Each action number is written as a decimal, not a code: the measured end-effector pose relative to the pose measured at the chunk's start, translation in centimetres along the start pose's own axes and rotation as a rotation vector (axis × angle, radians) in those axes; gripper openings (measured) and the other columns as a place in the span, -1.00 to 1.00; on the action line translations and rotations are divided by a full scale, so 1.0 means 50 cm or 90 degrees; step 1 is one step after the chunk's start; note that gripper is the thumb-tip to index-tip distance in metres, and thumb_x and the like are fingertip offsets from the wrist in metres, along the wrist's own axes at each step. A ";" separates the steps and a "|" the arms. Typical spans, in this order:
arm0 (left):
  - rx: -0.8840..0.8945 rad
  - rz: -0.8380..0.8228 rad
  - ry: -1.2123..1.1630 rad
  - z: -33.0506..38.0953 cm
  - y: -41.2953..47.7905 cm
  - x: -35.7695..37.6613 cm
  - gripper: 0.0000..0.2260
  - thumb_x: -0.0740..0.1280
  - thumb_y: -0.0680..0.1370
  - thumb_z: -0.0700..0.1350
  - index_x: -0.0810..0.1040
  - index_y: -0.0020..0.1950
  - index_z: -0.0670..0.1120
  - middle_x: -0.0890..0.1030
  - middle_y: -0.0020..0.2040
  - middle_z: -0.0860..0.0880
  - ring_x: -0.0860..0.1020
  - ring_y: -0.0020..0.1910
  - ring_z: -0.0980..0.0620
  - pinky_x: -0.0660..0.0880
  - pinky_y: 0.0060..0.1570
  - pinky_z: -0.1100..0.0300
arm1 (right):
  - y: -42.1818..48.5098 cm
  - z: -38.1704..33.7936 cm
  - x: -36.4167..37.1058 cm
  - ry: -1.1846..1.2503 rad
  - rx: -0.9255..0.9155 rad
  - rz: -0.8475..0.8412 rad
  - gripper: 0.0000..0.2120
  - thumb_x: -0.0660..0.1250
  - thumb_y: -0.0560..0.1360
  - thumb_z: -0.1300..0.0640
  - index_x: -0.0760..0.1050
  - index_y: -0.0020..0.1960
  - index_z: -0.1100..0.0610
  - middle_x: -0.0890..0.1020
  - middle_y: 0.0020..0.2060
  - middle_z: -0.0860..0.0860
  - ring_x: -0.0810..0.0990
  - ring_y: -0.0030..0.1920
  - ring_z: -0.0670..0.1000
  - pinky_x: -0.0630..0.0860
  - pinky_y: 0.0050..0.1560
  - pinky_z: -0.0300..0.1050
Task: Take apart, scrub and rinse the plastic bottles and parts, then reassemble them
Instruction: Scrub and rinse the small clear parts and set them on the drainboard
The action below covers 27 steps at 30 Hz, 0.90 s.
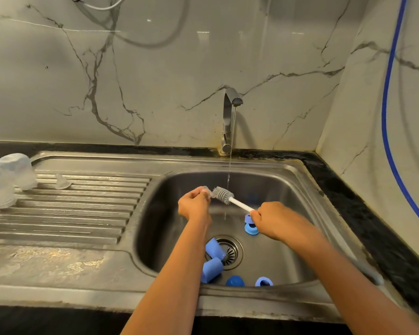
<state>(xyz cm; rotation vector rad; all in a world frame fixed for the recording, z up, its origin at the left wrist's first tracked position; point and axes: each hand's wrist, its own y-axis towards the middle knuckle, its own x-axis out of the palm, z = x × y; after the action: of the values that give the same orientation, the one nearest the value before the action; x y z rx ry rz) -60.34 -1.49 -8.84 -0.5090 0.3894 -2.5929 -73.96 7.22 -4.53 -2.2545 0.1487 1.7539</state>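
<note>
My left hand [195,204] is curled round a small clear part [209,191], pinching it at the fingertips. My right hand [273,220] is closed round the white handle of the brush [224,195]. The brush's long axis runs from the right hand up and leftward to the left hand, and its grey bristle head touches the clear part.

Both are held over the sink [288,189], with the bristles just left of the water stream [230,153] falling from the tap [229,117]. I read this as the scrub step. The rinse turns on that gap: the stream lies to the right of the part, so the left hand is the one to carry it across.

Below the hands, 2 blue cups [213,247] lie tipped beside the drain [229,252]. A blue dome [235,281] and a blue ring [264,281] sit against the near wall. More blue pieces [250,227] lie just under the right hand.

Well apart to the left, on the draining board [82,213], 2 clear bottles [17,169] stand upside down near a clear teat [62,182].
</note>
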 end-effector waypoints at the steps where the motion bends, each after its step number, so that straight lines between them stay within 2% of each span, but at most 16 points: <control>1: 0.010 0.004 0.004 0.001 0.001 0.000 -0.89 0.41 0.45 -0.37 0.64 -0.07 -0.22 0.60 -0.26 -0.05 0.55 -0.33 0.09 0.55 -0.24 0.28 | 0.000 0.003 -0.007 -0.016 0.013 0.029 -0.74 0.11 0.60 0.03 0.52 -0.01 0.12 0.46 -0.32 0.00 0.47 -0.30 0.04 0.43 -0.24 -0.10; 4: 0.048 -0.013 0.031 -0.004 -0.001 0.006 -0.89 0.42 0.46 -0.32 0.63 -0.05 -0.19 0.59 -0.25 -0.01 0.55 -0.32 0.11 0.53 -0.27 0.33 | 0.003 0.004 -0.016 0.010 0.016 0.090 -0.69 0.05 0.61 0.01 0.49 -0.11 0.11 0.45 -0.35 0.01 0.44 -0.34 0.04 0.35 -0.32 -0.12; 8: 0.056 -0.041 0.033 -0.011 0.001 0.010 -0.89 0.40 0.50 -0.32 0.65 0.01 -0.23 0.64 -0.18 -0.06 0.61 -0.23 0.08 0.57 -0.14 0.24 | 0.010 -0.009 0.015 0.042 -0.045 0.030 -0.64 0.04 0.59 -0.01 0.55 -0.14 0.10 0.56 -0.26 0.04 0.51 -0.28 0.08 0.45 -0.24 -0.08; 11: 0.033 -0.023 -0.013 -0.007 0.010 0.002 -0.90 0.40 0.49 -0.36 0.64 -0.03 -0.22 0.63 -0.18 -0.07 0.60 -0.23 0.09 0.57 -0.14 0.26 | -0.004 -0.008 0.007 0.020 -0.037 0.024 -0.67 0.06 0.61 -0.01 0.41 -0.26 0.07 0.48 -0.30 0.02 0.47 -0.27 0.06 0.40 -0.25 -0.09; 16: 0.062 -0.039 0.029 -0.013 0.011 0.007 -0.91 0.42 0.49 -0.29 0.64 -0.09 -0.11 0.64 -0.19 -0.04 0.61 -0.19 0.04 0.58 -0.09 0.20 | -0.039 -0.010 -0.017 -0.054 -0.027 0.144 -0.72 0.04 0.64 0.08 0.51 -0.03 0.11 0.41 -0.35 -0.02 0.51 -0.24 0.06 0.42 -0.26 -0.09; 19: 0.103 -0.099 0.072 -0.021 0.006 0.010 -0.89 0.41 0.51 -0.27 0.64 -0.08 -0.06 0.66 -0.14 -0.04 0.63 -0.13 0.05 0.58 -0.08 0.23 | -0.024 -0.018 -0.009 -0.004 -0.025 0.091 -0.69 0.02 0.63 0.01 0.48 -0.06 0.11 0.40 -0.34 -0.02 0.47 -0.24 0.07 0.37 -0.24 -0.10; 22: 0.074 -0.095 0.033 -0.017 0.007 0.005 -0.88 0.39 0.52 -0.31 0.64 -0.08 -0.09 0.66 -0.12 -0.07 0.63 -0.10 0.04 0.56 -0.13 0.28 | -0.016 -0.005 -0.002 0.014 -0.003 0.030 -0.72 0.06 0.61 0.00 0.47 -0.08 0.10 0.45 -0.31 -0.01 0.48 -0.28 0.03 0.42 -0.22 -0.09; 25: 0.034 -0.108 -0.020 -0.010 0.014 0.000 -0.86 0.37 0.51 -0.33 0.63 -0.05 -0.11 0.65 -0.11 -0.06 0.62 -0.06 0.03 0.56 -0.07 0.25 | -0.014 0.007 -0.011 -0.044 0.028 0.065 -0.81 0.13 0.58 0.05 0.42 -0.16 0.06 0.47 -0.33 -0.01 0.58 -0.21 0.04 0.51 -0.16 -0.07; 27: 0.008 -0.172 -0.042 -0.007 0.011 0.001 -0.83 0.37 0.49 -0.37 0.61 0.00 -0.15 0.65 -0.08 -0.08 0.62 -0.01 0.01 0.56 -0.01 0.22 | -0.008 0.006 -0.016 -0.031 0.040 0.083 -0.81 0.12 0.58 0.06 0.41 -0.16 0.08 0.47 -0.33 0.01 0.57 -0.22 0.05 0.50 -0.19 -0.07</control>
<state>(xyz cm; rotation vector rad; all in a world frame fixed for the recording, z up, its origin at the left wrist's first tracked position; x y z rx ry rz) -60.33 -1.92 -9.32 -0.6823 0.2996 -2.8254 -74.32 7.63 -3.77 -2.2002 0.3434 1.8402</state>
